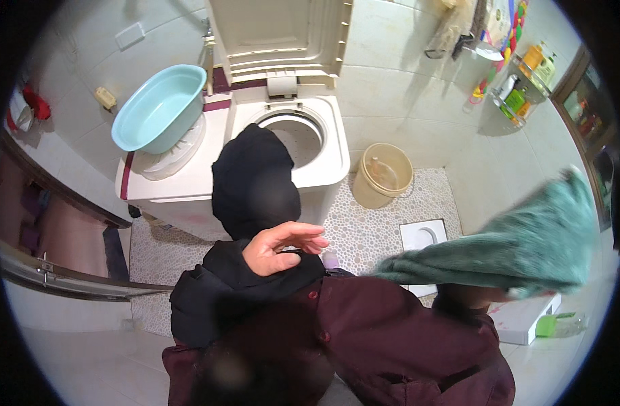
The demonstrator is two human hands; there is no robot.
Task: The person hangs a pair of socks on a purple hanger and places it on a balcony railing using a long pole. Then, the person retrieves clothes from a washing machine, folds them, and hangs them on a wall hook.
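Observation:
My left hand is raised before my chest with its fingers apart and holds nothing. A black cloth hangs or bulges just beyond it, overlapping the front of the white twin-tub washing machine; how it is held up cannot be told. Out to the right, a blurred green towel is stretched out, with my right hand mostly hidden beneath its lower edge, gripping it. The machine's spin tub lies uncovered under a raised lid.
A light blue basin rests on the machine's left side. A beige bucket stands on the pebble-patterned floor, near a white squat toilet. Bottles fill a corner wall rack. A white box and a green-capped bottle lie at right.

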